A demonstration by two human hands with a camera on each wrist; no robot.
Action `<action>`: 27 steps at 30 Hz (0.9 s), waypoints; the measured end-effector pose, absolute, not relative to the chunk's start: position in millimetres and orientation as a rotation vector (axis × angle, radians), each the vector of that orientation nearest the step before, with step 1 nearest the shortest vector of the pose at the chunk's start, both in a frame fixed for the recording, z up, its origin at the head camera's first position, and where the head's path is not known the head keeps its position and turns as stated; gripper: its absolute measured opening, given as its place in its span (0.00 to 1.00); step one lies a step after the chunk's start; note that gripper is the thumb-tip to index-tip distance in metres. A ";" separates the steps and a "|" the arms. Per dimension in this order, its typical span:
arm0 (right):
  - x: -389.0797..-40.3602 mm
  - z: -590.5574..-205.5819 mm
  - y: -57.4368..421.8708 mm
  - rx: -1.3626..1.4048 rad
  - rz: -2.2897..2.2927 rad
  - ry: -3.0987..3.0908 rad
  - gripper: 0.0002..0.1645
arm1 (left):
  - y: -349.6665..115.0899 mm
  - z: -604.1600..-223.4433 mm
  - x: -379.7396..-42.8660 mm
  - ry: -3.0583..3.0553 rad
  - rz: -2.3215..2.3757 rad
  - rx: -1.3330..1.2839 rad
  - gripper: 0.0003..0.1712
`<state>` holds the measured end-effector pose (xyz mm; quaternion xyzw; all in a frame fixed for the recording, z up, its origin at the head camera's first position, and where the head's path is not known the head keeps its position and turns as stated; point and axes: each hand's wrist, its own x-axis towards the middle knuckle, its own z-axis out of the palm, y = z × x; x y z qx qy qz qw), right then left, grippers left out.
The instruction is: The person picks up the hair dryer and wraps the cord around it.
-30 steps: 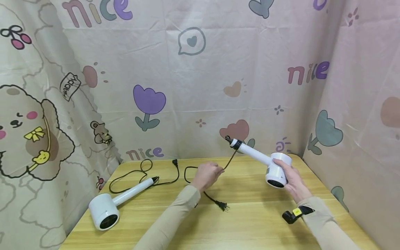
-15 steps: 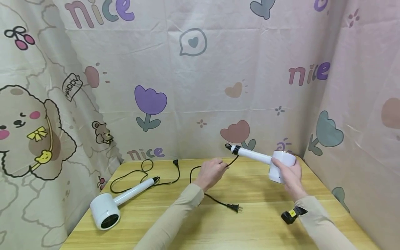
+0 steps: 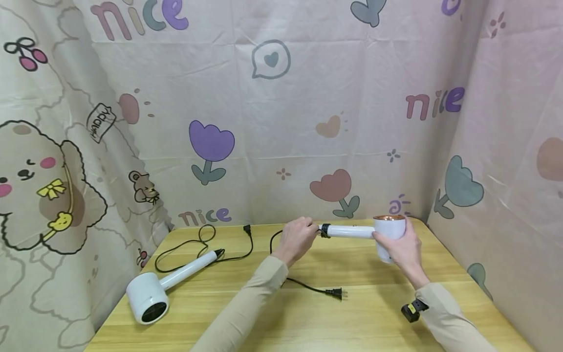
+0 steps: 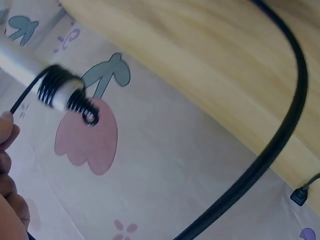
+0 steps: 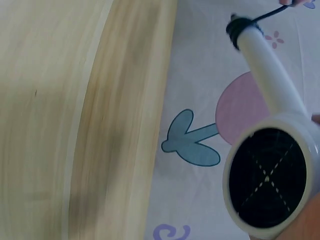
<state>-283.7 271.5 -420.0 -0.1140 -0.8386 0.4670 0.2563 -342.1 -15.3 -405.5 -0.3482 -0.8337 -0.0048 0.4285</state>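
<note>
My right hand (image 3: pixel 405 247) grips the head of a white hair dryer (image 3: pixel 351 231), held above the table with its handle pointing left. The dark round grille (image 5: pixel 267 177) shows in the right wrist view, and a copper-coloured rim (image 3: pixel 389 217) faces up in the head view. Several turns of black cord (image 4: pixel 56 86) are wound round the handle's end. Right beside that end, my left hand (image 3: pixel 299 239) pinches the cord, drawn taut in the left wrist view. The loose rest of the cord hangs from this hand to a two-pin plug (image 3: pixel 336 293) at the front.
A second white hair dryer (image 3: pixel 147 298) lies on the wooden table (image 3: pixel 211 313) at the left, its black cord (image 3: pixel 176 269) looped behind it and ending in a plug (image 3: pixel 247 230). A patterned curtain (image 3: pixel 281 122) closes in the back and sides.
The hair dryer has swung from slanted to level and turned in my right hand, its copper rim now facing up. My left hand has come closer to the handle's end; the plug has shifted right.
</note>
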 end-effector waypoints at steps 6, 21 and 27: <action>-284.6 -419.1 274.5 -0.159 1.195 -2.327 0.57 | -26.3 -392.4 -343.5 -2.118 -0.046 -0.838 0.05; -288.1 -415.7 286.7 0.087 1.431 -2.523 0.52 | -33.4 -368.7 -350.5 -2.256 -0.376 -0.612 0.12; -286.8 -418.2 293.6 0.110 1.684 -2.472 0.46 | -37.0 -374.1 -353.7 -2.339 -0.466 -0.520 0.17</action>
